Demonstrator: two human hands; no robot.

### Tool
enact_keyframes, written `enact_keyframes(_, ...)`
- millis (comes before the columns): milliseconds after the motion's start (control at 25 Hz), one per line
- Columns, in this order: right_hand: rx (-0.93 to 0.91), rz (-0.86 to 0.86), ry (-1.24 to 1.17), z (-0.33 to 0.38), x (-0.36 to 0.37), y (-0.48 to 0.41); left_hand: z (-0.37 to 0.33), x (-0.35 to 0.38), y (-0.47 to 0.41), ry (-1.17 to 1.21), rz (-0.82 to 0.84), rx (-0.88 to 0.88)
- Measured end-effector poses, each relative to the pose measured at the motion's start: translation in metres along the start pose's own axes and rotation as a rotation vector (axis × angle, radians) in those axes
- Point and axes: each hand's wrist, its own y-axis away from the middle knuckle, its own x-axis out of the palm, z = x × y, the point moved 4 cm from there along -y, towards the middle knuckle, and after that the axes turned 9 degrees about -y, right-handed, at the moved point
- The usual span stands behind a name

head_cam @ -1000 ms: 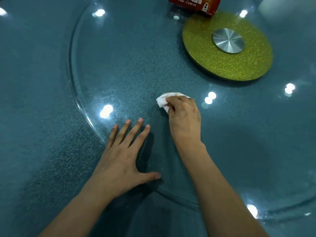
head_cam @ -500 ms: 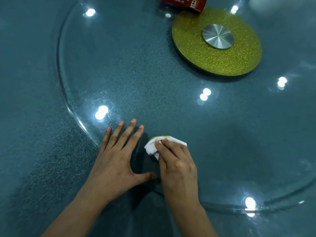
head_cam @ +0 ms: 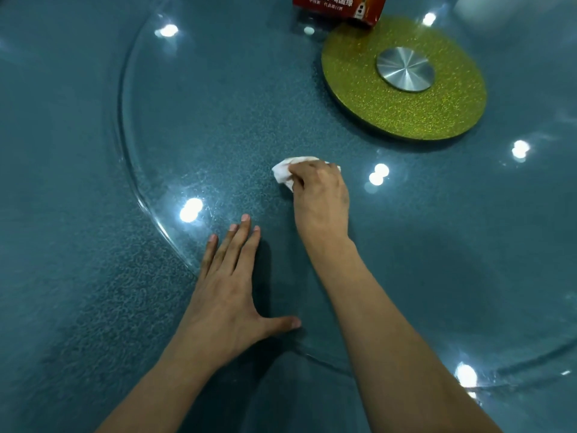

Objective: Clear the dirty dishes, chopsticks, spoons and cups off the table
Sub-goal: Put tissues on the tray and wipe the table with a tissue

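Tissue (head_cam: pixel 284 172), white and crumpled, is gripped by the closed right hand (head_cam: pixel 321 195) and pressed onto the glass turntable (head_cam: pixel 193 114), near its middle. The left hand (head_cam: pixel 229 295) is laid flat and open on the glass at its near rim, fingers spread, nothing held. The table (head_cam: pixel 56 245) beneath is dark teal and speckled. A gold glitter disc (head_cam: pixel 368 107) with a metal hub (head_cam: pixel 404 69) is seen at the turntable's centre. A red box (head_cam: pixel 338 6) stands just behind the disc, cut off by the frame edge.

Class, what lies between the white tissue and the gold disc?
Nothing: in the head view, only bare glass turntable separates the tissue from the gold disc.
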Motion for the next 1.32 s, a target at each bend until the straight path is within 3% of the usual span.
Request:
enact_keyframes(120, -0.100, -0.081, 0.000, 0.013, -0.001, 0.039, 0.003, 0.000, -0.002, -0.013, -0.028, -0.009)
enact_keyframes(280, -0.145, -0.011, -0.014, 0.020, 0.001, 0.056, 0.004, 0.002, -0.001, -0.027, -0.031, -0.027)
enact_keyframes(480, 0.122, -0.105, 0.015, -0.031, -0.035, 0.042, -0.002, 0.005, 0.000, -0.049, -0.027, -0.006)
enact_keyframes(680, 0.034, -0.157, 0.043, -0.009, -0.029, 0.068, -0.007, 0.009, 0.003, -0.028, -0.050, -0.005)
enact_keyframes(840, -0.091, -0.022, -0.028, 0.024, -0.015, 0.120, -0.005, 0.011, 0.004, 0.021, -0.074, 0.018)
enact_keyframes(960, -0.055, -0.017, -0.027, 0.021, -0.016, 0.122, -0.007, 0.012, 0.005, 0.019, -0.083, 0.027)
enact_keyframes(1160, 0.166, -0.205, -0.015, -0.018, -0.050, 0.120, -0.012, 0.014, 0.006, -0.013, -0.088, -0.014)
enact_keyframes(1320, 0.125, -0.170, 0.028, -0.008, -0.048, 0.130, -0.016, 0.017, 0.009, 0.005, -0.128, -0.014)
